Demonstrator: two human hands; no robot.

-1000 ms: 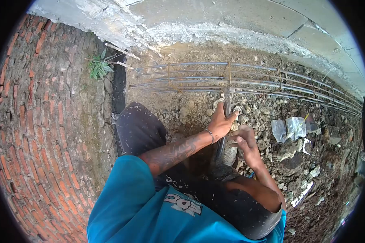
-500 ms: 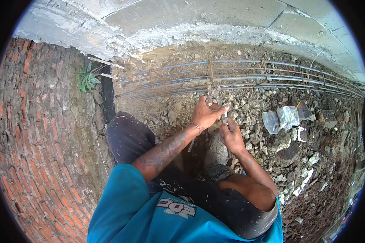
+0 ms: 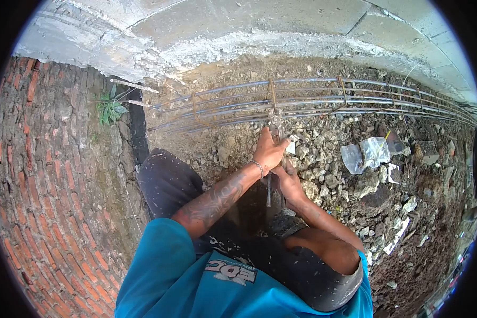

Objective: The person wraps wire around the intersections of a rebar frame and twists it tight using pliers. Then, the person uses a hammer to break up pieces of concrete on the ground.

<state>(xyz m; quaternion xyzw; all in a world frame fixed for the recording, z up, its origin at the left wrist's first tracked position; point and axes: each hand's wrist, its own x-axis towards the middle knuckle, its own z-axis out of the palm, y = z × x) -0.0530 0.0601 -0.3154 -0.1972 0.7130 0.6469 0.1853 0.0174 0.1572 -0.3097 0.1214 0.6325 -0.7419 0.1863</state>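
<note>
Grey metal long-handled pincers [image 3: 275,117] reach up to the lower bars of a rebar cage [image 3: 307,100], with their head at a rusty stirrup [image 3: 273,94]. Whether the jaws bite on wire or bar is too small to tell. My left hand [image 3: 270,151] is closed around the tool just below its head. Lower and to the right, my right hand [image 3: 289,181] wraps round the handles, close against the left one. A handle end shows below the hands, pointing toward my body.
Broken stones [image 3: 323,180] lie under and right of my hands. Clear plastic bags [image 3: 375,152] rest on the rubble. A brick wall [image 3: 53,180] runs along the left, and a grey block wall [image 3: 259,24] rises behind the cage. My bent knee [image 3: 169,172] is at the left.
My right hand has moved left and slightly down toward my left hand. The handle end below has swung right, and the pincers stand more upright. The head stays at the cage.
</note>
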